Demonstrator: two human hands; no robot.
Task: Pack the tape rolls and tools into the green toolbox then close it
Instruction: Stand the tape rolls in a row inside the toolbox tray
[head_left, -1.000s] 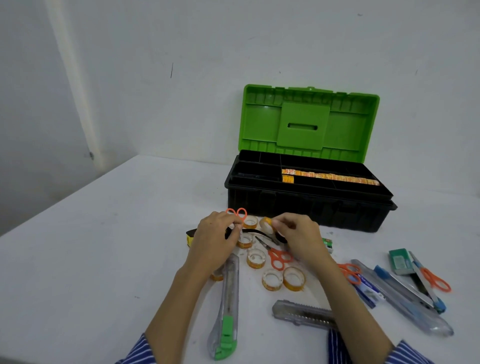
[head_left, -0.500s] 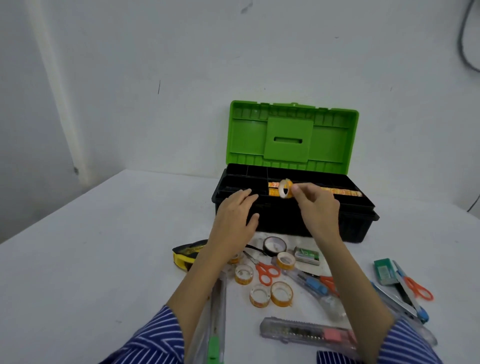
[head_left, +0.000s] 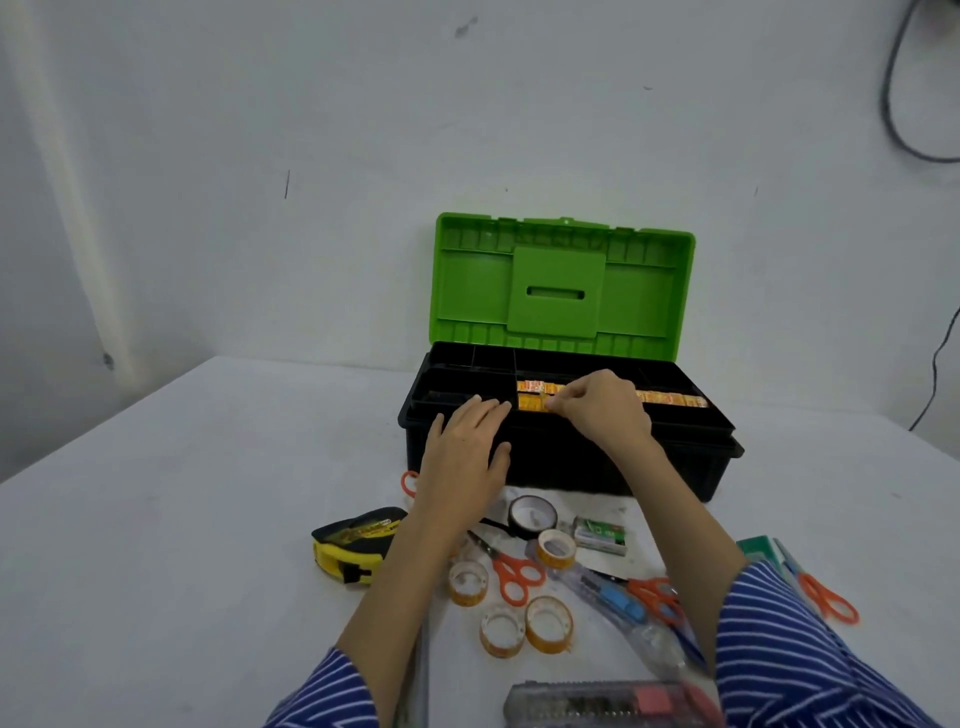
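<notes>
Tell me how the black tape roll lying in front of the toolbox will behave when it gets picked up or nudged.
The black tape roll lies flat on the table, so a nudge would probably slide it rather than roll it. It is a small hollow ring, so likely light and easy to pinch through the hole. Stood on edge, it would probably roll.

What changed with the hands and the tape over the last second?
The right hand lifted a tape roll off the table and carried it forward into the toolbox tray's row of rolls. The left hand left the pile, moving to the box's front edge. The lid stayed open.
</notes>
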